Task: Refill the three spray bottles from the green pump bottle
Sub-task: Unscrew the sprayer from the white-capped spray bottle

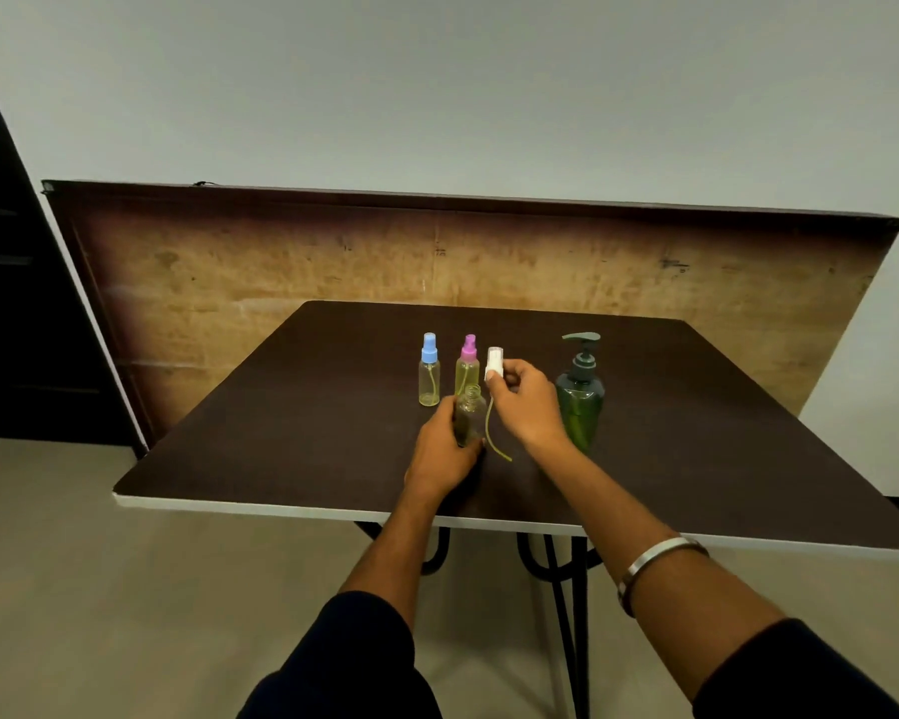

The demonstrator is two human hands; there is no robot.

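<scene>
My left hand (445,448) grips a small clear spray bottle (469,409) with no cap, upright on the dark table (292,407). Just to its right, my right hand (525,402) pinches the bottle's white spray head (494,363), lifted out, with its thin dip tube (491,433) dangling down to the table. Behind stand a blue-capped spray bottle (429,373) and a pink-capped spray bottle (467,368), both holding yellowish liquid. The green pump bottle (580,402) stands right of my right hand.
A wooden board (229,272) leans upright behind the table against the wall. A dark cabinet (11,303) stands at the far left. The table's white front edge (281,508) runs below my wrists, with black metal legs (561,589) under it.
</scene>
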